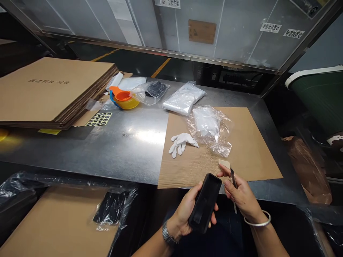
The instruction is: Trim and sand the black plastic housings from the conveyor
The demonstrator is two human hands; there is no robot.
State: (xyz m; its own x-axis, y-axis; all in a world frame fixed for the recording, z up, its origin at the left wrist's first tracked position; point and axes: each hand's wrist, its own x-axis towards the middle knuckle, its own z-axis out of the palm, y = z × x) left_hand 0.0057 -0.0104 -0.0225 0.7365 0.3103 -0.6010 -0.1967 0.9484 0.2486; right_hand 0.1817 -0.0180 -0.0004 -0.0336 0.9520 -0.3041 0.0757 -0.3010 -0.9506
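My left hand [184,207] is wrapped round a black open-topped rectangular case [205,205], tilted with its hollow side facing up. Between the thumb and fingers of my right hand [242,196] is a slim metal knife [233,178], its thin lower end pointing down beside the case. Whether that tool is a knife or a scraper is hard to tell for certain. Just beyond my right fingertips, a small pale beige block [224,164] shows at the cardboard sheet [249,142]; whether a finger touches it is unclear. A white glove [183,142] lies on the sheet farther off.
Crumpled clear plastic bags [210,125] and a wrapped packet [183,98] lie beyond the glove. At left stands a cardboard stack [53,85], with an orange scoop [122,94], yellow tape roll [128,104] and sticker sheet [99,119] nearby. A lined carton [61,221] sits below the metal table [120,142].
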